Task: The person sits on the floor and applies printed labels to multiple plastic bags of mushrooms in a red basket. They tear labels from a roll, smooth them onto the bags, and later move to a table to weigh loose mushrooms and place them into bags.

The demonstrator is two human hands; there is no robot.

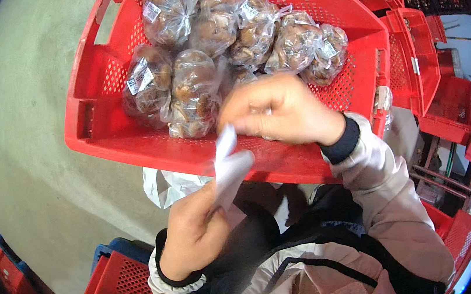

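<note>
A red plastic crate (107, 147) with perforated walls lies in front of me. Inside it are several clear plastic bags of brown mushrooms (191, 95), tied at the neck; many bear white printed labels (139, 77). My left hand (199, 230), just outside the crate's near rim, holds a folded white paper strip (231, 169), blurred by motion. Over the near part of the crate is my right hand (279, 108), fingers curled, beside the middle bags. Its fingertips are blurred and partly hidden, so whether they pinch anything is unclear.
More red crates (416, 58) are stacked along the right side. Other red crates (124, 284) stand at lower left near a blue one (129, 250). Crumpled white sheeting (174, 184) shows below the near rim, above the concrete floor (27, 141).
</note>
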